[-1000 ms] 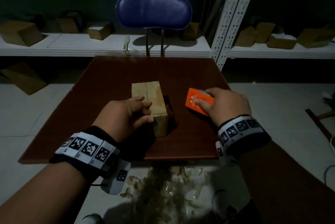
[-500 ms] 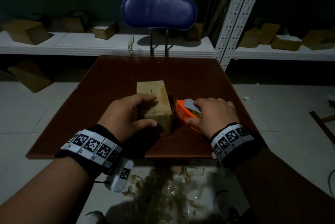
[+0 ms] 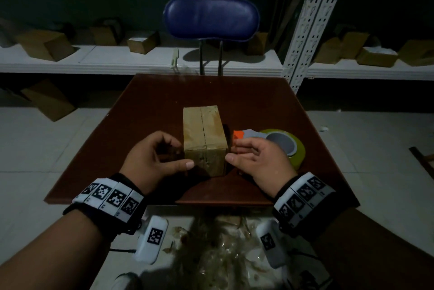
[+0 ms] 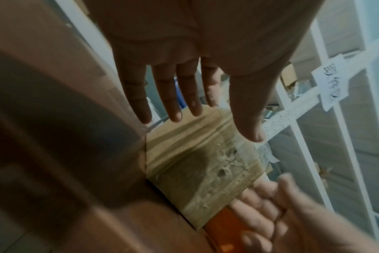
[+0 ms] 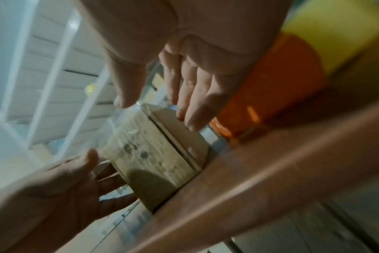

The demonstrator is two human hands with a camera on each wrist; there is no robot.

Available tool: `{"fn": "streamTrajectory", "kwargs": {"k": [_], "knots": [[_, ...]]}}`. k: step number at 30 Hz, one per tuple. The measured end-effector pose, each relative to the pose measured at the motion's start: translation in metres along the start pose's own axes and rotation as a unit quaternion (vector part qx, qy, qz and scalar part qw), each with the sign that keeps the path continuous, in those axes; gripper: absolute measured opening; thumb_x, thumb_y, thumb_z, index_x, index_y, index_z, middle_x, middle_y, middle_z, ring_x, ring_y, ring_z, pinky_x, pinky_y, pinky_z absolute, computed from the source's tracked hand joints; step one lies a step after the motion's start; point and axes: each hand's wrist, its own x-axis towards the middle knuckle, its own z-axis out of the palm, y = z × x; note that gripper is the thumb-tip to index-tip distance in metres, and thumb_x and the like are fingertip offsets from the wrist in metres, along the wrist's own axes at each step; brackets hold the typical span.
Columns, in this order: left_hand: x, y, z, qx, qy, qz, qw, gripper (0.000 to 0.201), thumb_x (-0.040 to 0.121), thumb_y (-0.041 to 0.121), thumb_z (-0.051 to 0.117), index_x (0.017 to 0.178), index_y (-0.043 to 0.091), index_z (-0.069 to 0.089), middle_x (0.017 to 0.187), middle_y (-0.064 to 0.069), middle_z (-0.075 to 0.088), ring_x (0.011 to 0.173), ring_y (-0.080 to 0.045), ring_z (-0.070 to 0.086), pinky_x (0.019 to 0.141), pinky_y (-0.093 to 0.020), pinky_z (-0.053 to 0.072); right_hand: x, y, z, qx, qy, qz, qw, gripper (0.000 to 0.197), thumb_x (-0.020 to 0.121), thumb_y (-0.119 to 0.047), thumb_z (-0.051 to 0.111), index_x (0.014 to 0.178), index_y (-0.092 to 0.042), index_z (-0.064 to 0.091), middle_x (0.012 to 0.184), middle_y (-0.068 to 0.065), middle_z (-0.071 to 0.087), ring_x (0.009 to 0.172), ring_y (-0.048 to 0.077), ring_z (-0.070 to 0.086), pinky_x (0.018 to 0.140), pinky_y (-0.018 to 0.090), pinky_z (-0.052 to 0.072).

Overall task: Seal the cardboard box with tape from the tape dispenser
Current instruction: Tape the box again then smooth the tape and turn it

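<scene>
A small cardboard box stands in the middle of the brown table, its top seam running away from me. My left hand is open at the box's near left corner, with the thumb in front of the near face. My right hand is open at the near right corner and holds nothing. The orange tape dispenser with its yellow-green tape roll lies on the table just right of the box, behind my right hand. In the left wrist view my fingers are straight above the box.
A blue chair stands behind the table's far edge. White shelves left and right hold several cardboard boxes. Crumpled tape scraps lie on the floor below the table's near edge.
My right hand brought the dispenser up to the box and let go of it; it now lies flat to the right. My left hand came off the box top and opened beside it.
</scene>
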Motion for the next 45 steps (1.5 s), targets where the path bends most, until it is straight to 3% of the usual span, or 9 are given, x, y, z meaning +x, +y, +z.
{"fn": "streamTrajectory", "kwargs": {"k": [4, 11, 18, 23, 26, 29, 33, 39, 45], "knots": [[0.002, -0.005, -0.001, -0.047, 0.001, 0.014, 0.999, 0.031, 0.059, 0.027, 0.084, 0.084, 0.015, 0.069, 0.096, 0.005, 0.075, 0.089, -0.010, 0.071, 0.079, -0.025, 0.055, 0.006, 0.003, 0.001, 0.070, 0.018, 0.012, 0.997, 0.024, 0.084, -0.017, 0.081, 0.107, -0.017, 0.073, 0.107, 0.000, 0.077, 0.100, 0.012, 0.074, 0.074, 0.032, 0.063], [0.006, -0.007, -0.005, -0.070, -0.008, 0.013, 0.997, 0.010, 0.071, 0.002, 0.080, 0.076, 0.004, 0.071, 0.095, 0.002, 0.077, 0.090, -0.013, 0.073, 0.079, -0.019, 0.056, 0.010, 0.008, 0.000, 0.072, 0.028, -0.021, 0.997, 0.006, 0.086, -0.014, 0.079, 0.087, -0.019, 0.077, 0.102, 0.000, 0.079, 0.096, 0.013, 0.074, 0.073, 0.032, 0.063], [0.007, -0.009, -0.006, -0.064, -0.020, -0.026, 0.997, 0.021, 0.083, 0.011, 0.074, 0.076, 0.030, 0.075, 0.089, 0.003, 0.077, 0.085, -0.013, 0.073, 0.080, -0.032, 0.055, 0.013, 0.011, 0.004, 0.054, 0.047, -0.017, 0.997, 0.011, 0.094, -0.013, 0.071, 0.084, -0.014, 0.067, 0.089, 0.010, 0.078, 0.087, 0.018, 0.076, 0.065, 0.031, 0.061], [0.007, -0.010, -0.004, -0.062, -0.013, -0.045, 0.997, 0.014, 0.085, 0.017, 0.073, 0.078, 0.030, 0.074, 0.088, 0.000, 0.077, 0.084, -0.018, 0.072, 0.083, -0.039, 0.055, 0.014, 0.011, 0.006, 0.044, 0.050, -0.017, 0.998, 0.011, 0.096, -0.015, 0.068, 0.086, -0.015, 0.065, 0.085, 0.009, 0.076, 0.080, 0.014, 0.074, 0.060, 0.030, 0.058], [0.009, -0.011, -0.001, -0.076, -0.002, -0.069, 0.995, 0.010, 0.085, 0.020, 0.074, 0.079, 0.028, 0.075, 0.087, -0.002, 0.077, 0.088, -0.025, 0.072, 0.089, -0.049, 0.055, 0.015, 0.009, 0.007, 0.027, 0.056, -0.021, 0.998, 0.011, 0.097, -0.017, 0.068, 0.086, -0.015, 0.065, 0.083, 0.008, 0.075, 0.060, 0.003, 0.067, 0.055, 0.025, 0.052], [0.010, -0.012, 0.004, -0.088, 0.012, -0.087, 0.992, 0.009, 0.084, 0.021, 0.074, 0.078, 0.027, 0.076, 0.085, -0.004, 0.077, 0.088, -0.030, 0.072, 0.090, -0.052, 0.055, 0.016, 0.008, 0.007, 0.016, 0.062, -0.019, 0.998, 0.011, 0.096, -0.020, 0.069, 0.086, -0.017, 0.066, 0.081, 0.005, 0.076, 0.051, 0.005, 0.062, 0.056, 0.028, 0.051], [0.011, -0.014, 0.009, -0.097, 0.023, -0.100, 0.990, 0.009, 0.080, 0.027, 0.077, 0.078, 0.020, 0.074, 0.080, -0.007, 0.075, 0.081, -0.030, 0.070, 0.083, -0.048, 0.056, 0.014, 0.005, 0.008, 0.014, 0.065, -0.020, 0.998, 0.010, 0.096, -0.019, 0.069, 0.086, -0.016, 0.067, 0.083, 0.008, 0.075, 0.052, 0.000, 0.061, 0.052, 0.023, 0.049], [0.014, -0.014, 0.013, -0.197, 0.023, -0.109, 0.974, 0.013, 0.082, 0.006, 0.072, 0.078, 0.008, 0.060, 0.066, -0.008, 0.057, 0.061, -0.017, 0.054, 0.064, -0.030, 0.047, 0.013, 0.002, 0.010, 0.019, 0.079, -0.011, 0.997, 0.008, 0.095, -0.017, 0.070, 0.089, -0.012, 0.068, 0.080, 0.007, 0.074, 0.048, -0.002, 0.060, 0.049, 0.019, 0.047], [0.016, -0.014, 0.016, -0.190, 0.026, -0.094, 0.977, 0.014, 0.086, 0.002, 0.068, 0.077, 0.007, 0.060, 0.077, -0.012, 0.059, 0.070, -0.020, 0.055, 0.070, -0.030, 0.045, 0.012, 0.004, 0.017, 0.023, 0.097, -0.009, 0.995, 0.010, 0.096, -0.017, 0.069, 0.090, -0.010, 0.067, 0.074, 0.002, 0.069, 0.051, -0.004, 0.060, 0.049, 0.014, 0.048]]}}
